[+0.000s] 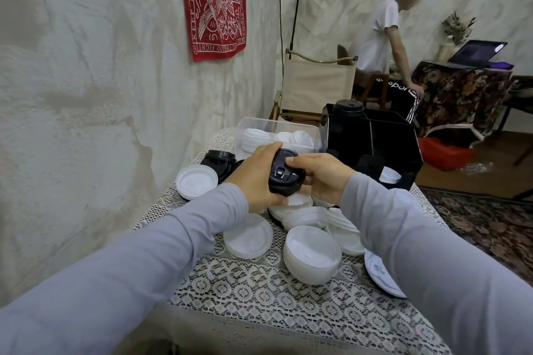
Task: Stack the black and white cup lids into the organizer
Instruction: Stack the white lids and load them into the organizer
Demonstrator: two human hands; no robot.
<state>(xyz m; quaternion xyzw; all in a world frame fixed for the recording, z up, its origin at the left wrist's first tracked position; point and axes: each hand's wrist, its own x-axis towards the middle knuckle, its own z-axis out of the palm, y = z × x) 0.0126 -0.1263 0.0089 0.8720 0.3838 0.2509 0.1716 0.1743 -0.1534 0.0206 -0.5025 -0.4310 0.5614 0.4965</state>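
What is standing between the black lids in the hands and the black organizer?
Nothing visible. The left hand and right hand hold the black lids, and the organizer is just behind them to the right, open on top. The clear box stands beside it, off the path.

Head-height view, forward-down, close over table (259, 282)

Arms extended, left hand (256, 179) and right hand (323, 179) together, fingers (272, 150) gripping black lids (284, 179)
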